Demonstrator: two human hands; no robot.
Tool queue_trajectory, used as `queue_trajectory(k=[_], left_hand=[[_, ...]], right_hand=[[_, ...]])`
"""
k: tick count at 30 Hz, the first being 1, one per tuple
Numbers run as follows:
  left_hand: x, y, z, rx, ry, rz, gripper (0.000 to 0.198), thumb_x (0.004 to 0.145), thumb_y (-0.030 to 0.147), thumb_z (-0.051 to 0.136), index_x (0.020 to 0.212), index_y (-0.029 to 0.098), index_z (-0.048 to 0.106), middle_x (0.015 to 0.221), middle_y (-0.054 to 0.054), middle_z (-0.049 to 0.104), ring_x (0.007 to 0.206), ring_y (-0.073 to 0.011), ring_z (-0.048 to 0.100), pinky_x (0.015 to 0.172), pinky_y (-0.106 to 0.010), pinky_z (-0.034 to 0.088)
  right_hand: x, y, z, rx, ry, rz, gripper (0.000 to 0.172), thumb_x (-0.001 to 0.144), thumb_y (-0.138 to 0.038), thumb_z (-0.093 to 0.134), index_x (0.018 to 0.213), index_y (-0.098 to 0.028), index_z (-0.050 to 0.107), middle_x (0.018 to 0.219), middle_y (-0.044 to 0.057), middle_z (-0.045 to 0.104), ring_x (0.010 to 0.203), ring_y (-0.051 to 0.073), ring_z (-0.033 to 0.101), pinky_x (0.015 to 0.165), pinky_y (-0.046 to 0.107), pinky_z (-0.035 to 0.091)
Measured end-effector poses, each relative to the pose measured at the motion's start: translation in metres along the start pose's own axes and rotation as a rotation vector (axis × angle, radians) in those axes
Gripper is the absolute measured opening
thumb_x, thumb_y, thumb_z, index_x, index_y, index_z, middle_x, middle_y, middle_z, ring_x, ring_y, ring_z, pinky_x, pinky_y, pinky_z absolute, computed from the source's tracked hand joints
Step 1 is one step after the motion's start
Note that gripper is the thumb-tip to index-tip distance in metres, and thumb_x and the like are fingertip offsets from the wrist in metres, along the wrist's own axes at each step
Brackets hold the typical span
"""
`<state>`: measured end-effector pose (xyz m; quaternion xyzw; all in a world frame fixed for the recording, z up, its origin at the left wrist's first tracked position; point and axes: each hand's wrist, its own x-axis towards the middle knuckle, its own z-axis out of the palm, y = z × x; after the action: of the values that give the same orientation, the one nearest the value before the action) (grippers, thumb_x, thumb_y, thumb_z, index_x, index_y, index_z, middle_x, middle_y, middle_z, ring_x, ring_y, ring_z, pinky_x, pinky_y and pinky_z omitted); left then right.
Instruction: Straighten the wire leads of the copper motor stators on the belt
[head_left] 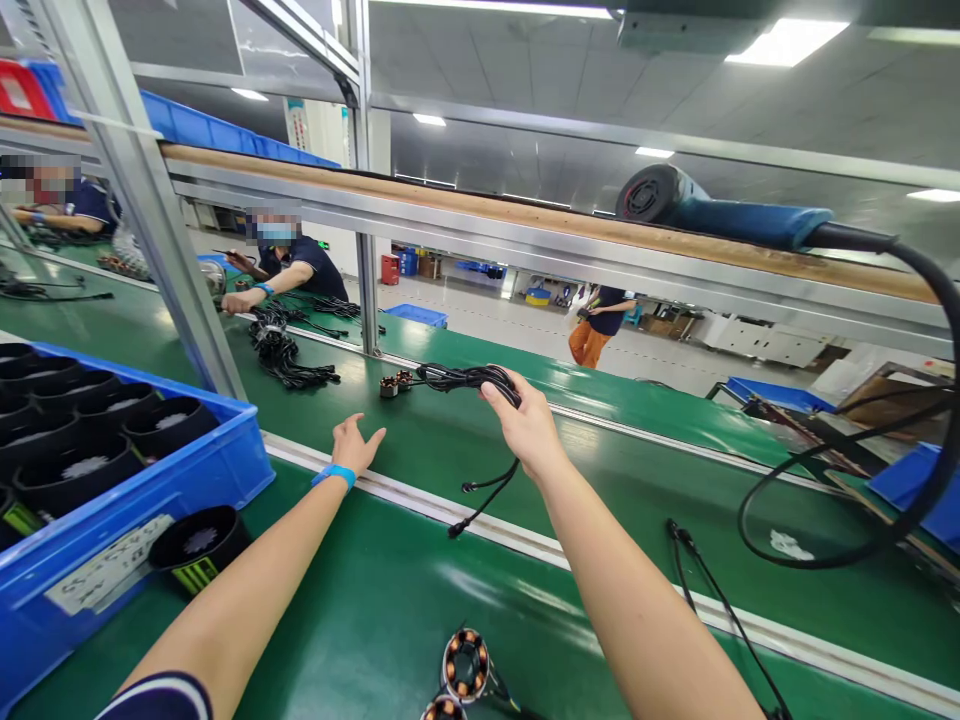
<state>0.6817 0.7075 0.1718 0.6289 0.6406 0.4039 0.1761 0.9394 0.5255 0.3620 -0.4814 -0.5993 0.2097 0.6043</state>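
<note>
My right hand (531, 428) is closed round a looped bundle of black cables (456, 377), held over the green belt. Two connector ends hang below it. Small copper-wound motor stators (394, 384) are at the left end of the bundle; whether they touch the belt I cannot tell. My left hand (355, 446), with a blue wristband, reaches over the belt's near edge, fingers apart and nothing in them. On the near bench, at the bottom of the view, lie more copper-wound stators (466, 664), partly cut off by the frame.
At left stands a blue bin (247, 455) of black cylindrical housings, with one black housing (201, 548) beside it. A pile of black cables (289, 355) lies further along the belt near a co-worker (300, 265). A blue power tool (742, 218) rests on the overhead shelf, its thick cord looping down right.
</note>
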Motion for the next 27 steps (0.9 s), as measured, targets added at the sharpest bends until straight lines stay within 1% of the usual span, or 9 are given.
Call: queue_trajectory(k=[4, 9, 13, 16, 20, 22, 24, 25, 27], left_hand=[[0.012, -0.002, 0.003, 0.091, -0.067, 0.034, 0.07, 0.09, 0.041, 0.065, 0.148, 0.009, 0.043, 0.138, -0.026, 0.048, 0.145, -0.0381, 0.046, 0.119, -0.048, 0.045], [0.025, 0.008, 0.005, 0.228, -0.151, 0.139, 0.075, 0.091, 0.041, 0.064, 0.157, 0.017, 0.037, 0.15, -0.025, 0.04, 0.137, -0.0391, 0.054, 0.114, -0.051, 0.048], [0.031, 0.026, 0.011, 0.361, -0.261, 0.295, 0.08, 0.087, 0.039, 0.071, 0.159, 0.025, 0.039, 0.157, -0.023, 0.037, 0.143, -0.0428, 0.048, 0.117, -0.057, 0.043], [0.031, 0.046, 0.021, 0.447, -0.38, 0.456, 0.082, 0.085, 0.038, 0.074, 0.16, 0.034, 0.041, 0.164, -0.019, 0.032, 0.148, -0.0441, 0.042, 0.12, -0.057, 0.038], [0.026, 0.074, 0.041, 0.53, -0.576, 0.588, 0.08, 0.086, 0.045, 0.071, 0.16, 0.039, 0.042, 0.152, -0.017, 0.048, 0.125, -0.0411, 0.063, 0.109, -0.052, 0.049], [0.023, 0.085, 0.05, 0.564, -0.655, 0.599, 0.075, 0.087, 0.044, 0.069, 0.157, 0.035, 0.047, 0.138, -0.016, 0.058, 0.114, -0.0378, 0.068, 0.101, -0.048, 0.055], [0.02, 0.095, 0.055, 0.593, -0.693, 0.595, 0.072, 0.086, 0.042, 0.068, 0.155, 0.031, 0.05, 0.133, -0.017, 0.06, 0.112, -0.0368, 0.069, 0.098, -0.046, 0.056], [0.019, 0.1, 0.056, 0.603, -0.699, 0.594, 0.071, 0.085, 0.041, 0.068, 0.153, 0.03, 0.051, 0.136, -0.017, 0.058, 0.112, -0.0365, 0.07, 0.098, -0.047, 0.056], [0.014, 0.107, 0.053, 0.615, -0.703, 0.593, 0.067, 0.084, 0.041, 0.068, 0.149, 0.03, 0.055, 0.145, -0.017, 0.052, 0.11, -0.0354, 0.071, 0.1, -0.047, 0.055]], right_hand=[[-0.017, -0.013, -0.025, -0.047, -0.033, 0.014, 0.051, 0.088, -0.057, 0.068, 0.126, -0.022, 0.069, 0.122, 0.007, 0.075, 0.113, 0.026, 0.069, 0.108, 0.044, 0.051], [-0.044, -0.044, -0.069, -0.178, -0.04, -0.005, 0.05, 0.09, -0.059, 0.07, 0.124, -0.022, 0.072, 0.117, 0.006, 0.077, 0.107, 0.025, 0.071, 0.102, 0.043, 0.055], [-0.064, -0.076, -0.104, -0.326, -0.02, -0.03, 0.046, 0.091, -0.059, 0.069, 0.123, -0.026, 0.073, 0.113, 0.006, 0.077, 0.107, 0.025, 0.071, 0.102, 0.044, 0.056], [-0.078, -0.102, -0.125, -0.426, -0.01, -0.057, 0.046, 0.093, -0.058, 0.069, 0.124, -0.025, 0.074, 0.096, 0.006, 0.075, 0.108, 0.026, 0.071, 0.101, 0.043, 0.057], [-0.096, -0.128, -0.152, -0.618, 0.049, -0.032, 0.055, 0.09, -0.062, 0.07, 0.128, -0.023, 0.073, 0.062, 0.0, 0.059, 0.09, 0.026, 0.07, 0.085, 0.039, 0.061], [-0.102, -0.129, -0.168, -0.713, 0.084, 0.002, 0.058, 0.088, -0.067, 0.07, 0.126, -0.023, 0.074, 0.057, -0.002, 0.055, 0.066, 0.021, 0.062, 0.062, 0.032, 0.056], [-0.106, -0.12, -0.187, -0.798, 0.118, 0.047, 0.062, 0.086, -0.071, 0.068, 0.124, -0.023, 0.074, 0.062, -0.001, 0.06, 0.049, 0.015, 0.048, 0.045, 0.029, 0.044], [-0.107, -0.113, -0.198, -0.837, 0.126, 0.063, 0.063, 0.086, -0.073, 0.067, 0.124, -0.023, 0.074, 0.069, 0.001, 0.066, 0.048, 0.015, 0.047, 0.043, 0.029, 0.042], [-0.108, -0.096, -0.22, -0.904, 0.095, 0.066, 0.063, 0.087, -0.073, 0.064, 0.125, -0.023, 0.074, 0.092, 0.005, 0.077, 0.061, 0.018, 0.062, 0.055, 0.031, 0.053]])
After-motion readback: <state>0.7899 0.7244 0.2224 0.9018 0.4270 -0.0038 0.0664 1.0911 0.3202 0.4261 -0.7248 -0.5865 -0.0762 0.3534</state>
